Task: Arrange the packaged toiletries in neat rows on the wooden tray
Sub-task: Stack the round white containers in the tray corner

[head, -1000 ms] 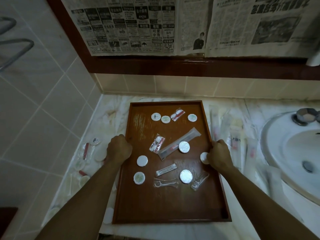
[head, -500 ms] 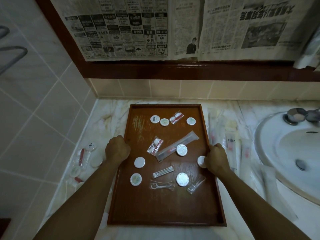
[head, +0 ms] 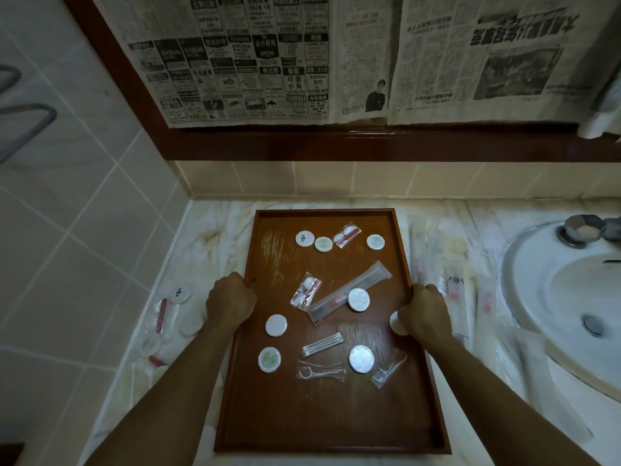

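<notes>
Left hand [head: 231, 302]: fingers curled over the left rim of the wooden tray [head: 322, 428], gripping it about midway along its length.
Right hand [head: 424, 314]: curled over the right rim opposite, gripping it too; a round white packet [head: 396, 323] sits partly hidden under its knuckles.
Tray position: flat on the marble counter [head: 215, 227], long side running away from the person, far end close to the tiled back wall.
Toiletries near the hands: a plain white disc [head: 276, 325] just inside the left hand, a greenish-printed disc [head: 269, 360] nearer the person.
Middle of tray: a long clear toothbrush sleeve [head: 349, 292] lies diagonally, with a foil-wrapped disc [head: 358, 300] resting on it and a small red-and-white sachet [head: 305, 290] beside it.
Near end: a cotton-swab packet [head: 322, 344], two floss-pick packets [head: 321, 372], and another foil disc [head: 361, 359], all scattered at odd angles.
Far end: three round packets [head: 323, 244] and a second sachet [head: 346, 234] in a loose line.
Off the tray: more packets [head: 174, 314] lie on the counter to the left; long sleeves [head: 450, 280] lie to the right.
Surroundings: a white sink [head: 571, 297] at right, newspaper [head: 369, 58] hung above the dark wooden ledge.
</notes>
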